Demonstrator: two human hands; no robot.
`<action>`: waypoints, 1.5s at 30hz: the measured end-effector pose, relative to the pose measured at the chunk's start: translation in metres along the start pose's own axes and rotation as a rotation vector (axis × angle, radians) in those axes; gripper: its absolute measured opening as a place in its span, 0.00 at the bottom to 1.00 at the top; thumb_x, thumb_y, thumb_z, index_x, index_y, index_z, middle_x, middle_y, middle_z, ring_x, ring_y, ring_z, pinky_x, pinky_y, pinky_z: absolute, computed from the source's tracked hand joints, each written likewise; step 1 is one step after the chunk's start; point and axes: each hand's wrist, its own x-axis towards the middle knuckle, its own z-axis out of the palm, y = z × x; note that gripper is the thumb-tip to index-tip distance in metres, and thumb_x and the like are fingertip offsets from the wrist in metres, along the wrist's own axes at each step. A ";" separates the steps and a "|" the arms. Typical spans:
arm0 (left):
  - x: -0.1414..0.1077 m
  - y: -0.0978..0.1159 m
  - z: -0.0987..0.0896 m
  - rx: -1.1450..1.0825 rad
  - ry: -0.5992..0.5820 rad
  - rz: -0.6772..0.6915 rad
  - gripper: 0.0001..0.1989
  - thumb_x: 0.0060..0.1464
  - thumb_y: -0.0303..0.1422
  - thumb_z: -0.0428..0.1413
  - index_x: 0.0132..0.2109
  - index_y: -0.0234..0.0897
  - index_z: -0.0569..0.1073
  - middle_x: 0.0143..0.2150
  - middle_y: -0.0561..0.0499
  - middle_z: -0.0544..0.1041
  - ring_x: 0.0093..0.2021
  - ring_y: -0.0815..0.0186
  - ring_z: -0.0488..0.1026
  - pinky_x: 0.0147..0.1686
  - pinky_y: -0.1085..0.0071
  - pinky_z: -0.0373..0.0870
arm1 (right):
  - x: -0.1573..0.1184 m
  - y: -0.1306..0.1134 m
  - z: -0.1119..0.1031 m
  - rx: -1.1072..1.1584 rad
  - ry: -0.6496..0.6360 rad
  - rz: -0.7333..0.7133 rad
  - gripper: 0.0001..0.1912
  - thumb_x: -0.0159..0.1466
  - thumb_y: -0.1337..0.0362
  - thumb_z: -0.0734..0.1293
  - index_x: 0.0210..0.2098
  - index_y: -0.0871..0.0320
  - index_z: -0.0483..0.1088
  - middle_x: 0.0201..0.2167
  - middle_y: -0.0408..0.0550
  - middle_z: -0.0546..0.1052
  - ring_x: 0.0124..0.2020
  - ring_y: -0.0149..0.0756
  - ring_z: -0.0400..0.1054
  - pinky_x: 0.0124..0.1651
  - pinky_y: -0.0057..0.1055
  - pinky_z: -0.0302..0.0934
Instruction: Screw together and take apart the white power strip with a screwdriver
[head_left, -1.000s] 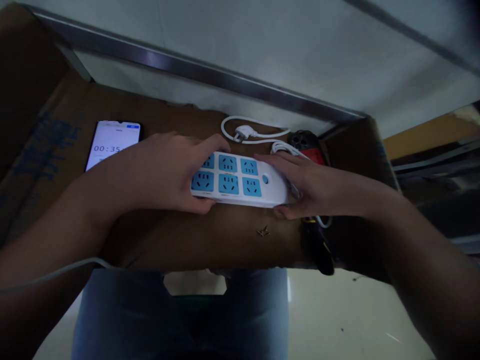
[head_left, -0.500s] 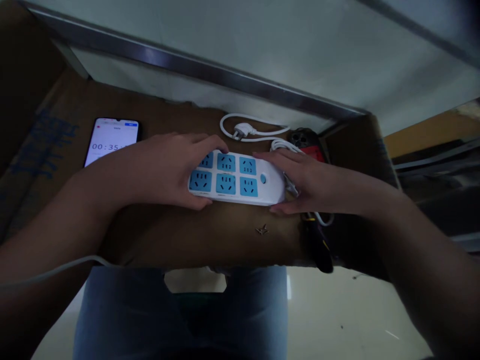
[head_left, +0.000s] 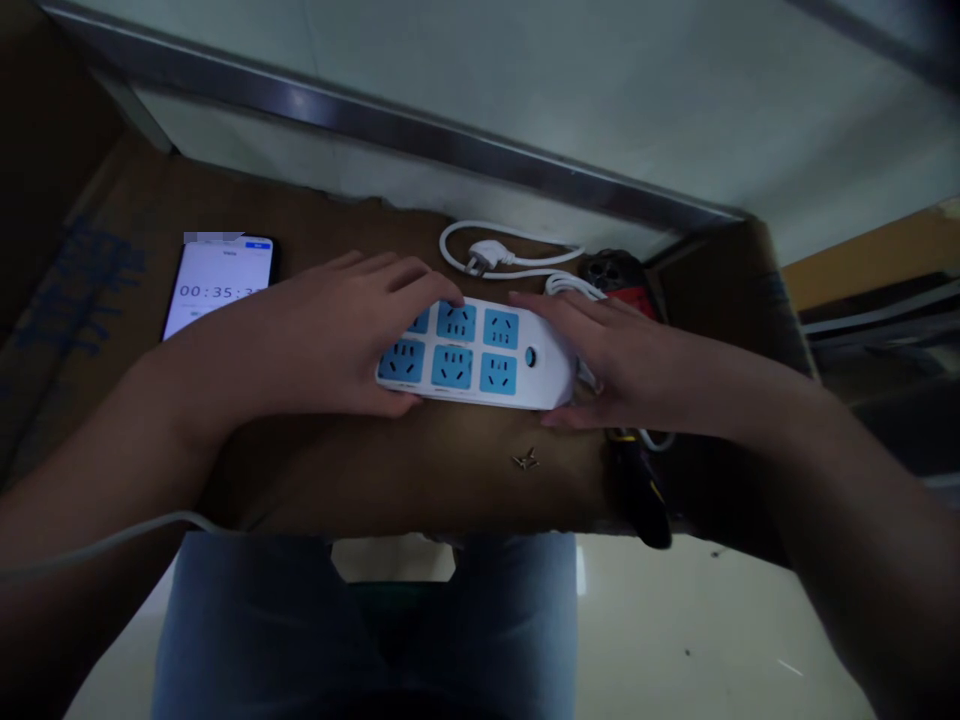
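Note:
A white power strip point(head_left: 551, 370) with blue socket faces lies between my hands, sockets up. My left hand point(head_left: 352, 335) grips its left end, thumb at the near edge and fingers over the far edge, hiding part of one socket. Around the right end closes my right hand point(head_left: 592, 360), beside the round blue button. The strip's white cord point(head_left: 566, 285) is bundled behind my right hand, and its plug point(head_left: 487, 257) rests on the cardboard farther back. Several small screws point(head_left: 526, 459) lie in front of the strip.
The cardboard surface point(head_left: 360, 470) has raised sides at left and right. A phone point(head_left: 225, 270) showing a timer lies at the left. A dark-handled tool point(head_left: 641, 490) is at the right front, a black and red object point(head_left: 626, 280) behind. A pale wall with a metal strip point(head_left: 420, 145) borders the back.
Both hands keep their hold on the power strip, whose right end shifts very slightly to the right. The phone's timer has advanced, and the camera view has moved a little.

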 end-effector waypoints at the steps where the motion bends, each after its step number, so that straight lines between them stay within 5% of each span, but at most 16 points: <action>1: 0.000 -0.001 0.001 -0.014 -0.018 -0.012 0.33 0.57 0.45 0.60 0.67 0.44 0.64 0.63 0.46 0.73 0.61 0.51 0.73 0.63 0.54 0.67 | 0.000 0.000 0.001 -0.005 -0.006 0.003 0.61 0.61 0.41 0.73 0.81 0.50 0.38 0.72 0.53 0.57 0.71 0.49 0.59 0.74 0.57 0.62; 12: 0.004 0.000 0.010 0.057 -0.078 -0.070 0.42 0.54 0.48 0.63 0.71 0.41 0.60 0.65 0.40 0.72 0.63 0.45 0.71 0.64 0.49 0.67 | 0.002 -0.003 0.009 -0.059 -0.047 0.079 0.63 0.60 0.40 0.74 0.81 0.51 0.39 0.71 0.55 0.59 0.71 0.52 0.59 0.72 0.56 0.64; 16: 0.007 0.001 0.007 0.038 -0.099 -0.091 0.41 0.51 0.48 0.64 0.69 0.40 0.64 0.61 0.40 0.74 0.61 0.46 0.72 0.64 0.48 0.69 | 0.003 -0.004 0.005 -0.038 0.044 0.000 0.64 0.58 0.27 0.69 0.80 0.51 0.42 0.73 0.53 0.56 0.73 0.52 0.56 0.74 0.58 0.61; 20: 0.008 -0.001 0.003 -0.027 -0.108 -0.090 0.42 0.50 0.51 0.65 0.68 0.43 0.65 0.61 0.42 0.75 0.59 0.48 0.75 0.62 0.52 0.71 | -0.007 -0.021 -0.018 -0.084 0.289 -0.002 0.44 0.70 0.33 0.60 0.74 0.53 0.58 0.71 0.49 0.61 0.72 0.40 0.58 0.75 0.49 0.61; 23: 0.008 -0.002 -0.002 -0.063 -0.131 -0.078 0.40 0.55 0.51 0.61 0.70 0.40 0.64 0.62 0.43 0.76 0.59 0.51 0.76 0.61 0.56 0.72 | -0.035 -0.045 -0.026 -0.194 0.456 0.104 0.25 0.76 0.47 0.58 0.64 0.53 0.68 0.58 0.45 0.72 0.58 0.30 0.69 0.62 0.34 0.66; 27: 0.016 -0.004 -0.013 -0.061 -0.182 -0.146 0.45 0.50 0.58 0.63 0.70 0.42 0.67 0.59 0.44 0.80 0.53 0.52 0.79 0.54 0.58 0.75 | -0.089 -0.084 0.008 -0.328 0.524 0.334 0.20 0.76 0.52 0.59 0.55 0.58 0.74 0.44 0.46 0.75 0.42 0.22 0.69 0.43 0.21 0.60; 33: 0.045 -0.015 -0.036 -0.138 -0.361 -0.161 0.43 0.44 0.62 0.63 0.64 0.45 0.76 0.61 0.47 0.81 0.56 0.53 0.78 0.56 0.63 0.72 | -0.127 -0.125 0.085 -0.480 0.375 0.758 0.29 0.73 0.43 0.60 0.58 0.61 0.71 0.40 0.49 0.75 0.27 0.21 0.58 0.29 0.25 0.38; 40: 0.058 -0.017 -0.057 -0.267 -0.495 -0.200 0.35 0.54 0.56 0.57 0.63 0.42 0.77 0.63 0.54 0.81 0.55 0.63 0.73 0.62 0.64 0.68 | -0.126 -0.121 0.099 -0.420 0.351 0.888 0.24 0.72 0.48 0.63 0.55 0.61 0.70 0.41 0.51 0.72 0.27 0.19 0.47 0.32 0.19 0.27; 45: 0.067 -0.023 -0.058 -0.235 -0.499 -0.224 0.40 0.48 0.59 0.59 0.62 0.40 0.78 0.63 0.53 0.81 0.59 0.60 0.72 0.63 0.65 0.67 | -0.129 -0.110 0.110 -0.377 0.390 0.872 0.24 0.74 0.48 0.58 0.49 0.64 0.72 0.41 0.52 0.72 0.27 0.18 0.46 0.33 0.20 0.29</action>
